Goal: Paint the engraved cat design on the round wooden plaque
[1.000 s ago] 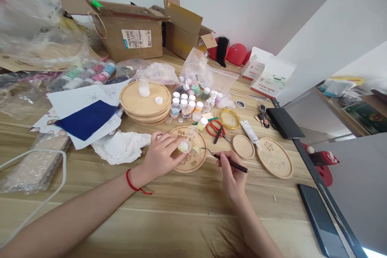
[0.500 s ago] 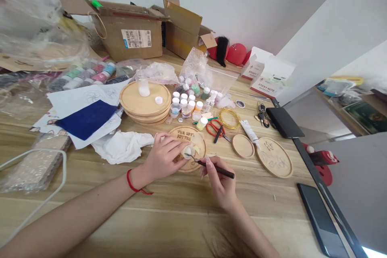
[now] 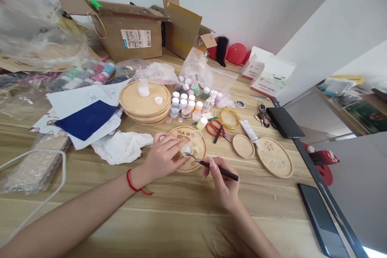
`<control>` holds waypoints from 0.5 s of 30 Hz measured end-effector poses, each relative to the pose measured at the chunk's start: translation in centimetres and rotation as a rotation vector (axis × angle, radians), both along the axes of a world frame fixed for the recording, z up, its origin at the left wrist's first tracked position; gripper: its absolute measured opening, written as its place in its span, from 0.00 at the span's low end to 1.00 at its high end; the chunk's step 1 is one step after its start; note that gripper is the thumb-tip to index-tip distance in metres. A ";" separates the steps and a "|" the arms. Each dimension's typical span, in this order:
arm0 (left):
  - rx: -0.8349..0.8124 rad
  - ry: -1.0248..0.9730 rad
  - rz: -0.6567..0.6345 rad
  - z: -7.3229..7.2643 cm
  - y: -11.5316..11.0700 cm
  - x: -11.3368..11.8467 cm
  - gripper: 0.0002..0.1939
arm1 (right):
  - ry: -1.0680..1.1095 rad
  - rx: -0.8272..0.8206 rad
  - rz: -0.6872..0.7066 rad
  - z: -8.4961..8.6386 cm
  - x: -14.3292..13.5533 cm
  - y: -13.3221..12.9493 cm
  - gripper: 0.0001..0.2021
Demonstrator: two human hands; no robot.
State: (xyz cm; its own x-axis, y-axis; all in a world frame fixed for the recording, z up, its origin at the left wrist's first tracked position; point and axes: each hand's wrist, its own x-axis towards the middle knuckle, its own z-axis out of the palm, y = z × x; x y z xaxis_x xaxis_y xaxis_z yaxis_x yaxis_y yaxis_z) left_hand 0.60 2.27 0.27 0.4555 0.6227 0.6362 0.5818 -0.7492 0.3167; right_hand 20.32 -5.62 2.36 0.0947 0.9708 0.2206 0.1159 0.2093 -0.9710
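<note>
My left hand is closed around a small clear cup with pale contents, held over a round wooden plate. Dark lettering and a pale yellow-green patch mark that plate. In my right hand is a small spatula with a dark handle and a metal tip; its tip rests at the cup's mouth. Just beyond the plate stands a white-capped jar of yellow-green material. Orange-handled pliers lie right of the jar, with a coil of golden wire behind them.
Stacked wooden plates carry a bottle. Several small jars stand beside them. A crumpled white cloth lies left of my hand. To the right are a white tube, a small wooden disc, another drawn-on plate and a phone.
My right hand and the spatula have shifted slightly to the right. The cup in my left hand has moved a little to the left.
</note>
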 end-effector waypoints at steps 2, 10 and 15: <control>0.005 -0.003 0.005 0.0 0.0 0.0 0.13 | 0.075 -0.037 -0.036 0.0 -0.3 0.2 0.11; 0.036 -0.022 0.090 0.2 0.1 0.2 0.10 | 0.246 -0.126 -0.284 -0.1 1.4 1.9 0.16; 0.035 -0.029 0.091 0.3 0.1 0.2 0.11 | 0.137 -0.147 -0.407 -0.1 3.0 2.6 0.16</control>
State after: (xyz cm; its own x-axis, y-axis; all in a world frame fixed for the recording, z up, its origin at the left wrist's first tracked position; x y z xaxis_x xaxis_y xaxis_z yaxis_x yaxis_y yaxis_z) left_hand 0.82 2.39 0.59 0.3789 0.6378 0.6706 0.6391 -0.7044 0.3088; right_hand 23.33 -3.01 2.24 0.4936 0.8687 0.0415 0.0283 0.0317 -0.9991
